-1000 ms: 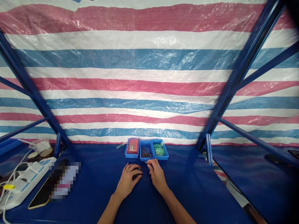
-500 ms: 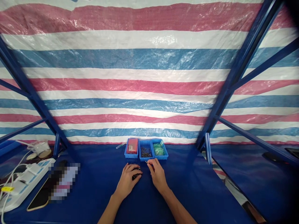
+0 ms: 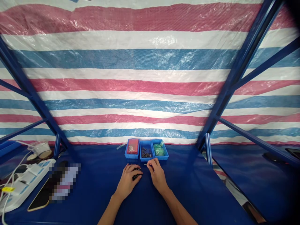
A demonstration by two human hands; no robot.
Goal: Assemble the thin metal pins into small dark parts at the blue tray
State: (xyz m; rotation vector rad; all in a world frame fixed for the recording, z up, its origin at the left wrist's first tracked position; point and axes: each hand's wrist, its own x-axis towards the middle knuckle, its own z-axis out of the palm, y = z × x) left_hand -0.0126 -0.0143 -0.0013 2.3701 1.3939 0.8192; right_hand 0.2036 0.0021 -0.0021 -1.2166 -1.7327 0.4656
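My left hand (image 3: 128, 180) rests on the blue table (image 3: 98, 187) with its fingers curled round a small dark part (image 3: 136, 175). My right hand (image 3: 157, 175) pinches a thin screw (image 3: 147, 164) between thumb and forefinger, its tip pointing left toward the dark part. Just beyond my hands stand three small blue bins: a left bin (image 3: 132, 147) with something red, a middle bin (image 3: 146, 153) with several dark screws, and a right bin (image 3: 160, 150) with green pieces.
A white power strip (image 3: 22, 183) with plugs and cables lies at the far left, beside a dark flat object (image 3: 42, 197) and a clear plastic cup (image 3: 42, 147). Blue steel frame posts (image 3: 207, 147) rise at both sides. A striped tarpaulin (image 3: 145, 78) hangs behind.
My right hand has shifted slightly, and the screw now lies more level, pointing left toward the dark part. My left hand has stayed in place.
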